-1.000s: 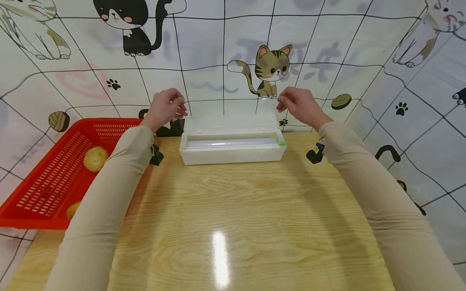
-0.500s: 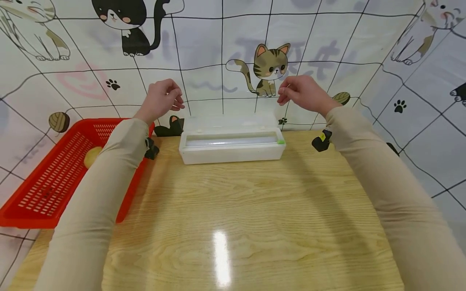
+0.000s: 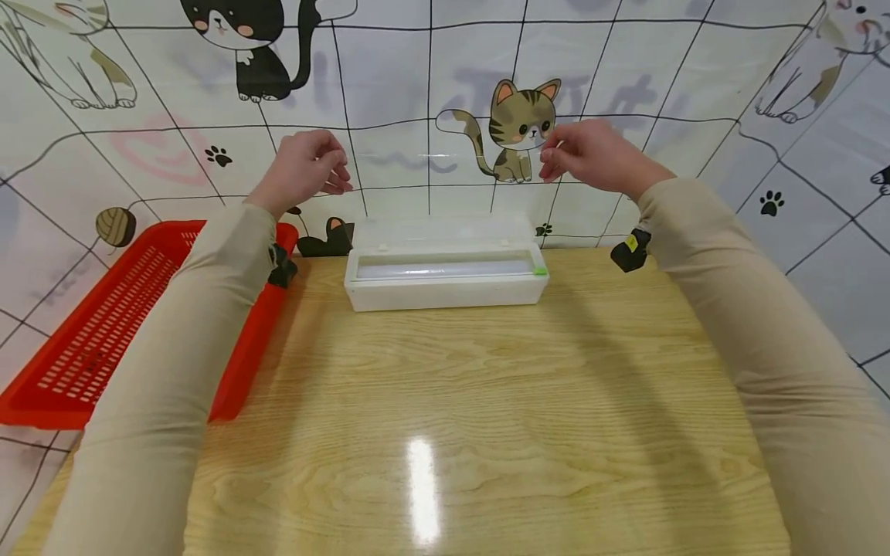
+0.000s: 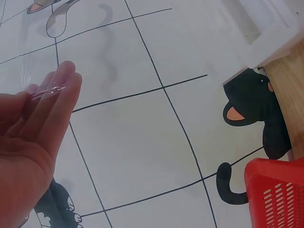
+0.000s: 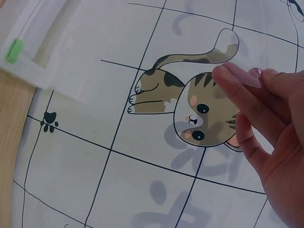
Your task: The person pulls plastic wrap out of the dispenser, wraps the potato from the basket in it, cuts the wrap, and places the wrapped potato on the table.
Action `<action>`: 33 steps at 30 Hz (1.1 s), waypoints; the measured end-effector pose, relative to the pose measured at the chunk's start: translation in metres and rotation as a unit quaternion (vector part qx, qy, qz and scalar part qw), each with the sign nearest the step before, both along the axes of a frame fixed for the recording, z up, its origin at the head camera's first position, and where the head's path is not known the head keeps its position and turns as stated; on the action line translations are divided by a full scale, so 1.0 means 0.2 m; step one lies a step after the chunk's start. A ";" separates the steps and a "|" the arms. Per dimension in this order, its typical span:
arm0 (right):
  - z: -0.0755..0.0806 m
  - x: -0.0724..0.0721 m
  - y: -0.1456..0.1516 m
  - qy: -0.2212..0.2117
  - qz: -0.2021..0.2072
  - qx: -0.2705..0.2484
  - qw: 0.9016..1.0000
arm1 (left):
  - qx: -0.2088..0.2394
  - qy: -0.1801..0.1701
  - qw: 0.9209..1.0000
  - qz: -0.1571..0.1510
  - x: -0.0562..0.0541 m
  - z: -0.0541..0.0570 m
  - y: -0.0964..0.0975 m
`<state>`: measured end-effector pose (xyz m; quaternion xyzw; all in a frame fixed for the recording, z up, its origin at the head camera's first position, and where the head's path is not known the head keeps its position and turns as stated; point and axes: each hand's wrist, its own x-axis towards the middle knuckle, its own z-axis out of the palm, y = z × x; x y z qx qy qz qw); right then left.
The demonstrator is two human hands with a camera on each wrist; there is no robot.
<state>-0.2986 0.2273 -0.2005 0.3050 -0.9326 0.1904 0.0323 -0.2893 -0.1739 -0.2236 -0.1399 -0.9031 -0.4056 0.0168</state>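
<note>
Clear cling film (image 4: pixel 50 90) is pinched between the thumb and fingers of my left hand (image 3: pixel 300 171), above the red basket's back corner. My right hand (image 3: pixel 599 158) pinches cling film (image 5: pixel 254 77) too, in front of the striped cat drawing. Both hands are raised at about the same height, well apart. Between and below them stands a white cling film box (image 3: pixel 448 296) at the back of the table. Its lid (image 3: pixel 445 232) is up, and a roll (image 3: pixel 445 270) lies inside. The film between the hands is almost invisible.
A red perforated basket (image 3: pixel 250 347) stands at the left, partly covered by the left sleeve. A wall sheet (image 3: pixel 389 85) printed with cats rises just behind the wooden table (image 3: pixel 473 394). A green tab (image 3: pixel 539 271) sits at the box's right end.
Both hands have risen, and they have spread slightly apart. The left forearm has shifted left and now hides the potatoes in the basket. The box has stayed in place.
</note>
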 end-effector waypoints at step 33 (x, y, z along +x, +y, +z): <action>0.23 0.02 -0.03 0.096 -0.038 0.074 0.992 | 0.023 0.037 0.999 0.013 -0.01 0.25 0.00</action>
